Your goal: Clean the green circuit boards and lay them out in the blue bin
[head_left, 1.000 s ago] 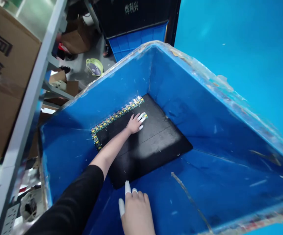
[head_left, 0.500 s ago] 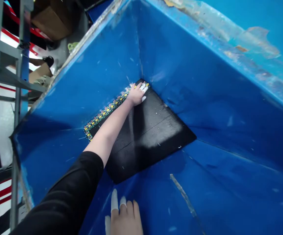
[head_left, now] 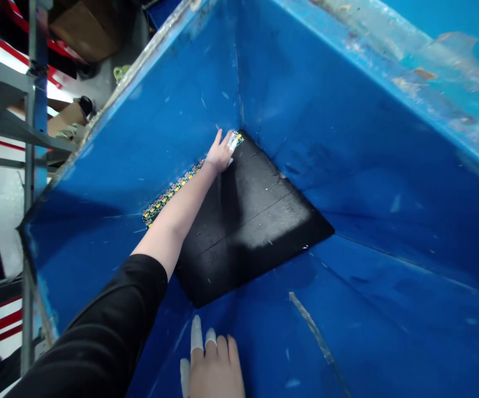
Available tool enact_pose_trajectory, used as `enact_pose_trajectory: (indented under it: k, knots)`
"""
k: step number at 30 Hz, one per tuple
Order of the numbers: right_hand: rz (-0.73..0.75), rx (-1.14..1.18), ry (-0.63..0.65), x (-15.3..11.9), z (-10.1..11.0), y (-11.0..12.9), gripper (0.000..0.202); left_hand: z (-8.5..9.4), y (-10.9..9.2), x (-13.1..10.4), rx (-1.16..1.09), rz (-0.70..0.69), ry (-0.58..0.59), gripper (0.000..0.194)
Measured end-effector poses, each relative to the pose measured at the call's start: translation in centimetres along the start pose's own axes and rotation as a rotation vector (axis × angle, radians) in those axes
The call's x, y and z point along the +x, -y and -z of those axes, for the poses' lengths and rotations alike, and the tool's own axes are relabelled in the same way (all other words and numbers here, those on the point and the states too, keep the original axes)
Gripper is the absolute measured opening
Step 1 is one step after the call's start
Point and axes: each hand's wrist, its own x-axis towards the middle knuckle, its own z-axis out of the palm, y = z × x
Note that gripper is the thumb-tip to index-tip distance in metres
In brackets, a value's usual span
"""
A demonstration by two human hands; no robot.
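My left hand (head_left: 220, 155) reaches to the back corner of a black panel (head_left: 259, 204) at the bottom of a blue bin. Its fingers are stretched out and lie on the far end of a row of small circuit boards (head_left: 173, 190) with yellow parts. The row runs along the panel's left edge, partly behind my forearm. White finger covers are on some fingertips. Low in the view, my right hand (head_left: 216, 365) is open with fingers extended, over the blue wall nearest me, and holds nothing. It also wears white covers on its thumb and two fingers.
Sloping blue walls (head_left: 326, 99) surround the panel, with a worn upper rim (head_left: 140, 61). A strip of tape (head_left: 314, 329) sticks to the near wall. A metal ladder-like frame (head_left: 27, 193) stands at the left, with cardboard boxes (head_left: 85, 27) beyond it.
My left hand has shifted slightly left, and its little finger now points up beside the wall. The end of the board row shows past its fingertips. My right hand has barely moved.
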Motion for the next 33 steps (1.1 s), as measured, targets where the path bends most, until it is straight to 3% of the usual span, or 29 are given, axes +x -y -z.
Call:
enact_pose_trajectory:
  k: [3,5,11,15,19,23,26,29,31,33]
  knots:
    - [0.01,-0.018,-0.05,-0.1,0.2,-0.1,0.026,-0.2,-1.8,-1.6,0.001,0.05,-0.043,0.053]
    - [0.001,-0.028,-0.067,-0.1,0.4,-0.2,0.029,-0.5,-3.9,-4.1,-0.012,0.052,-0.057,0.049]
    - [0.011,-0.08,-0.102,-0.5,2.1,-0.3,0.049,-1.8,-11.3,-16.6,-0.083,-0.22,0.116,0.04]
    - [0.028,-0.119,-0.181,-1.3,2.8,0.0,0.05,-0.8,-12.1,-24.2,-0.072,-0.195,0.261,0.027]
    - [0.033,-0.184,-0.24,-1.9,2.5,0.3,0.047,2.3,-11.2,-29.9,-0.073,-0.006,0.323,0.025]
    - [0.042,-0.219,-0.274,-1.8,2.0,0.3,0.046,5.6,-11.8,-35.7,-0.131,0.169,0.248,0.027]
    - [0.061,-0.228,-0.313,-1.4,1.9,0.2,0.056,7.2,-13.3,-41.1,-0.218,0.229,0.132,0.03]
    - [0.104,-0.252,-0.429,-1.3,1.9,0.4,0.064,7.6,-15.0,-46.9,-0.308,0.297,0.006,0.033]
    - [0.14,-0.292,-0.504,-1.4,1.9,0.7,0.056,7.2,-16.0,-50.3,-0.362,0.354,-0.076,0.03]
    - [0.192,-0.35,-0.489,-1.2,1.9,1.0,0.044,6.5,-16.9,-52.7,-0.41,0.399,-0.165,0.02]
